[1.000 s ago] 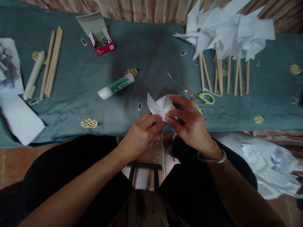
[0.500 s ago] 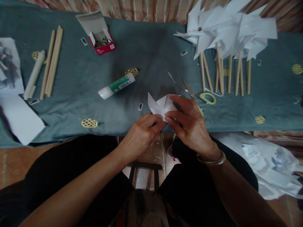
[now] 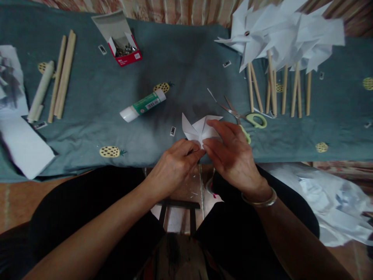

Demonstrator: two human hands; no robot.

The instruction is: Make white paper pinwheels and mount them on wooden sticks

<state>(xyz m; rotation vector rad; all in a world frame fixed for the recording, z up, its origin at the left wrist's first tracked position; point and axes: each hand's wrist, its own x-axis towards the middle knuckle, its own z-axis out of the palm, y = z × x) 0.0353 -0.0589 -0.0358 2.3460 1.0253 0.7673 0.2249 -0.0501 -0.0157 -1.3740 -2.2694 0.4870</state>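
A white paper pinwheel (image 3: 199,127) is held between my two hands at the table's front edge, its pointed blades facing away from me. My left hand (image 3: 177,161) pinches its near side between thumb and fingers. On the other side, my right hand (image 3: 234,155) grips the paper with thumb and fingertips, covering part of a blade. Just beyond the right hand lie scissors (image 3: 237,116) with light green handles, blades apart. A glue stick (image 3: 142,105) with a green label rests to the left of the pinwheel.
Several finished pinwheels (image 3: 279,37) on wooden sticks lie at the back right. A red box (image 3: 129,58) of small metal pieces stands open at the back. Sticks (image 3: 65,76) and white paper (image 3: 27,146) are at left. A plastic bag (image 3: 323,206) of paper sits below right.
Both hands keep their hold on the paper pinwheel. The right hand's fingers have shifted slightly, showing more of the scissors' lower handle. The view has moved a little.
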